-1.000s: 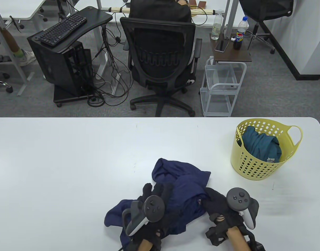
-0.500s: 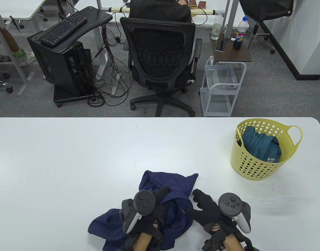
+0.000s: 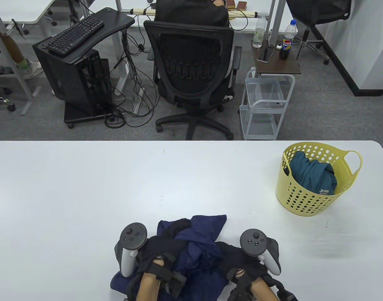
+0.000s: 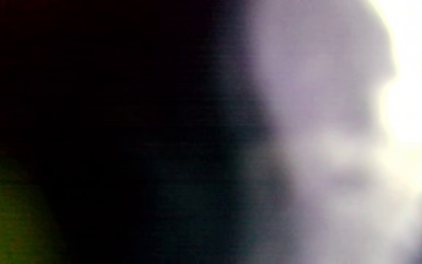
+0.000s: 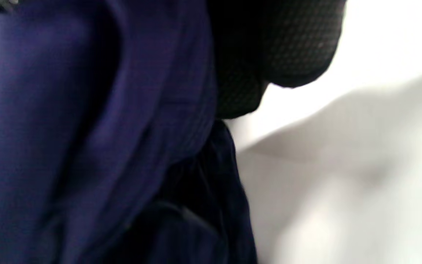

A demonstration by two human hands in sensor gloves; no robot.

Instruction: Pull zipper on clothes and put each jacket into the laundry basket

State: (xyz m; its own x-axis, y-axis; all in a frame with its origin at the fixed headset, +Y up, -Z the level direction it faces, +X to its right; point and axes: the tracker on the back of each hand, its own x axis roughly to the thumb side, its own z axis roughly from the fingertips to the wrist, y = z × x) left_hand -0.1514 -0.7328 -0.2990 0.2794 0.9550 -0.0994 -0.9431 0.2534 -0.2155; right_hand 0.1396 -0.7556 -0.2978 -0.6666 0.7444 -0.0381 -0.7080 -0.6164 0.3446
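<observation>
Dragged nearer the counter (image 3: 85,188) edge, navy jacket (image 3: 201,250) now sits bunched, well apart from basket (image 3: 304,200), both hands (image 3: 166,247) (image 3: 238,260) gripping its cloth, so zipping and binning remain.
</observation>
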